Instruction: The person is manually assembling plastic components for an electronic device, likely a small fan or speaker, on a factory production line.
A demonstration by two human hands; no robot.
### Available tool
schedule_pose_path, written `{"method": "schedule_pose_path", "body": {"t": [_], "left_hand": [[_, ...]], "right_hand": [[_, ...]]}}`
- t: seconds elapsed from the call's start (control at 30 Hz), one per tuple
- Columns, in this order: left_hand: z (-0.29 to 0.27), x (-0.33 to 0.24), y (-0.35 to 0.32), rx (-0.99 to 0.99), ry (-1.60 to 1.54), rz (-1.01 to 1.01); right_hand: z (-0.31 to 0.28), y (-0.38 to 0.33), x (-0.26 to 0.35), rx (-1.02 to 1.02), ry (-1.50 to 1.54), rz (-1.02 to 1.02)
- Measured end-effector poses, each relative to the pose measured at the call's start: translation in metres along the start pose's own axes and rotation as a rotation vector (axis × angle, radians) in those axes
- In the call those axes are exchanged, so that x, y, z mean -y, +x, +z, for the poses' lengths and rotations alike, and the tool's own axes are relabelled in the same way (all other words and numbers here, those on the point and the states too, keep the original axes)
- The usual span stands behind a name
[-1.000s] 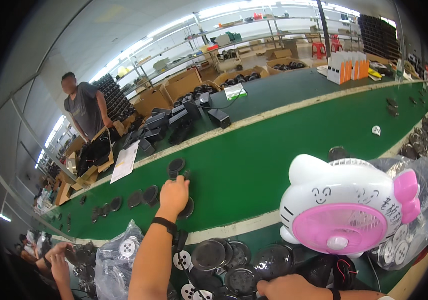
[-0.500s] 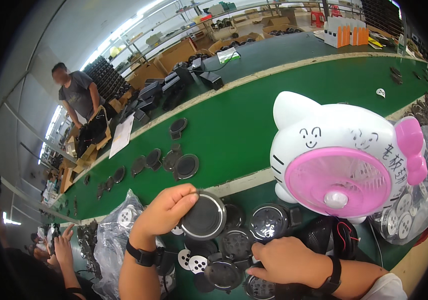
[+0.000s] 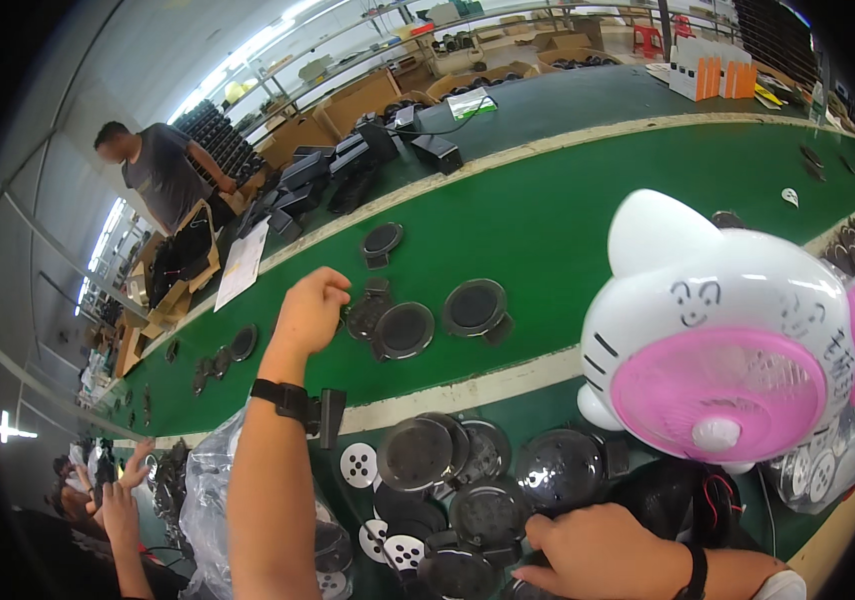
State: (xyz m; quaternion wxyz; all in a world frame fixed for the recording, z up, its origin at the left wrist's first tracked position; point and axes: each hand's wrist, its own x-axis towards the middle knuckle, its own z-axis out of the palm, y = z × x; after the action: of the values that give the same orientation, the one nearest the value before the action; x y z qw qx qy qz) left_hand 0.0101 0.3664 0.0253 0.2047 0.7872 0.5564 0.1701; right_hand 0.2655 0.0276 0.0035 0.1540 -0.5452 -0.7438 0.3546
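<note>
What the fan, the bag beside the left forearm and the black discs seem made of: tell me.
Fan: glossy, probably moulded plastic, judging by its smooth, highlighted shell. Bag: likely thin plastic film, see-through and crinkled. Black discs: perhaps plastic, some glossy with reflections; metal not excluded.

A long belt (image 3: 588, 250) goes across the middle of the frame. Round discs (image 3: 405, 330) lie on it, left of the middle. The left hand (image 3: 314, 312) is over the belt, near them. Below, on the near table (image 3: 548, 405), is a disc pile (image 3: 488, 510). The right hand (image 3: 603, 550) is at its lower right. The fan (image 3: 728, 345) is at the right, a bag (image 3: 210, 500) at the lower left.
</note>
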Motion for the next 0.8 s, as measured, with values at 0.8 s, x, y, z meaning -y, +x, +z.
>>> {"method": "schedule_pose_path", "body": {"t": [0.8], "left_hand": [[0.052,0.038,-0.015,-0.028,0.131,0.499]], "right_hand": [[-0.006,0.002,0.008,0.048,-0.018,-0.004]]}}
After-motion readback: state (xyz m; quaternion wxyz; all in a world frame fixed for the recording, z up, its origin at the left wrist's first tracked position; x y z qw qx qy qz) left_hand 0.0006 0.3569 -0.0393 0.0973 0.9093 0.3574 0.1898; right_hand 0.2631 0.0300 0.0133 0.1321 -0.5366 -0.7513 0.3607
